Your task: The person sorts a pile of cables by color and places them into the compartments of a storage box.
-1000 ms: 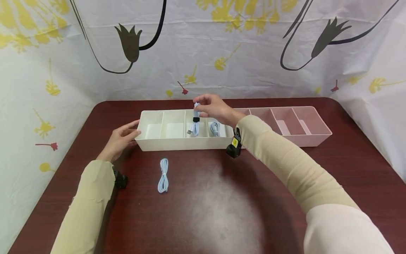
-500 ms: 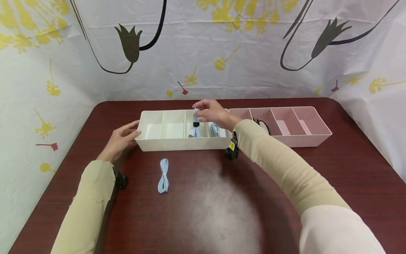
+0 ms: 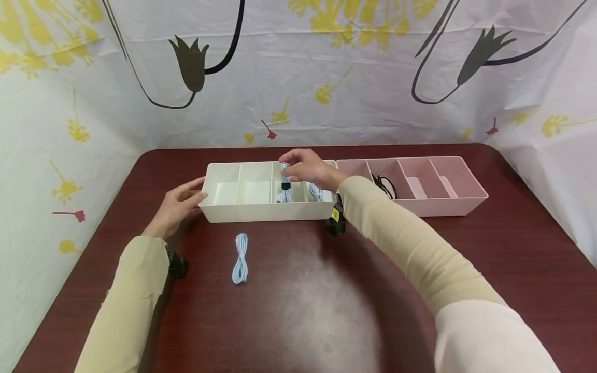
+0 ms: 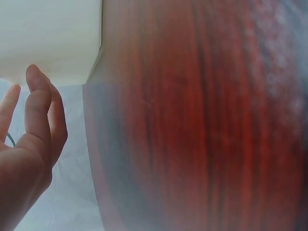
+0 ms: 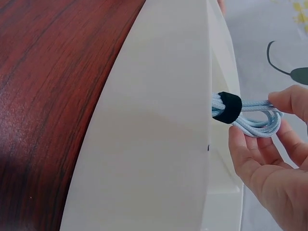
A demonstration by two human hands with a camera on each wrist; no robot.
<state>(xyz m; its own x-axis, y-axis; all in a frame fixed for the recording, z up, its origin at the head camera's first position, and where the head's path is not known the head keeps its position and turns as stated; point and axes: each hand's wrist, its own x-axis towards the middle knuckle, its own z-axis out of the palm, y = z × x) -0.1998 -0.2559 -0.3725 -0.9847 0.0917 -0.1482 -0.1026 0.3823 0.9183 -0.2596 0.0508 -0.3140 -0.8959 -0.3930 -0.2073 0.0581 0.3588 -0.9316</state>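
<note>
My right hand (image 3: 308, 168) pinches the looped end of a light blue USB cable (image 5: 260, 122) bundled with a black strap (image 5: 230, 108). The cable hangs upright, its lower end inside the third compartment from the left of the white divided box (image 3: 270, 211). Another coiled light blue cable (image 3: 315, 191) lies in the compartment to its right. My left hand (image 3: 174, 207) rests its fingertips on the left end of the white box; in the left wrist view the fingers (image 4: 38, 108) are extended along the box wall. One more folded light blue cable (image 3: 240, 258) lies on the table in front.
A pink divided box (image 3: 448, 207) adjoins the white one on the right, with a black cable (image 3: 386, 185) in one compartment. Both stand toward the back of the dark red wooden table (image 3: 289, 311). A patterned white cloth (image 3: 373, 119) hangs behind and at the sides.
My right hand has lowered the strapped cable farther into the white box's third compartment and shifted slightly left. The black cable in the pink box has come into view. My left hand has stayed still.
</note>
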